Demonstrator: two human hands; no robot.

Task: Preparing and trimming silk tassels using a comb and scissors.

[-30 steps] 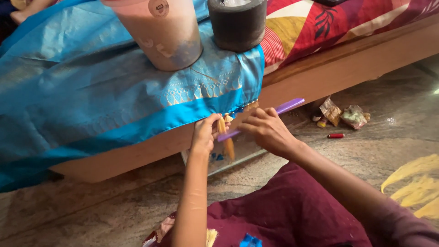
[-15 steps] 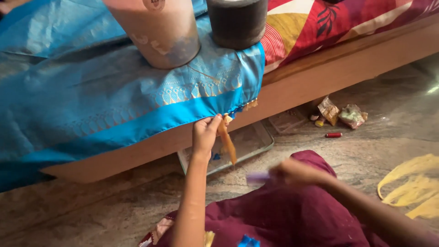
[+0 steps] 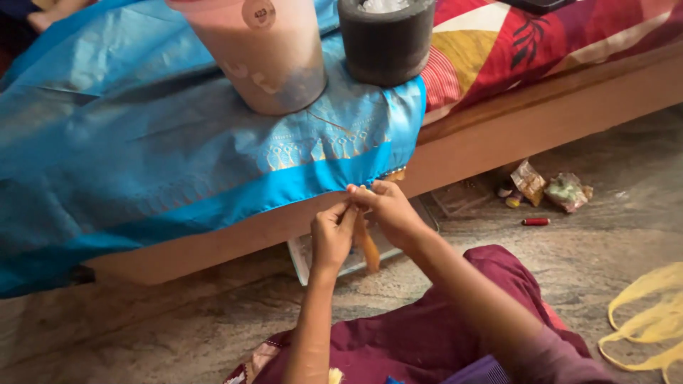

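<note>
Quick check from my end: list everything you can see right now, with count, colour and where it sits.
blue cloth: one, blue with gold border, draped over the bed edge
tassel: one, orange, hanging from the cloth's hem
pink container: one, on the cloth
dark cylinder: one, grey-black, beside the container
bedsheet: one, red patterned, on the bed
thread spool: one, red, on the floor
yellow strips: several, floor at right
left hand: pinching the tassel
right hand: at the hem

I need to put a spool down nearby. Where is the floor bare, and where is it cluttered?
Bare stone floor lies left of the left hand, below the bed frame. Another patch sits between the red spool and yellow strips. Crowded: wrappers and the tray beneath both hands.
</note>
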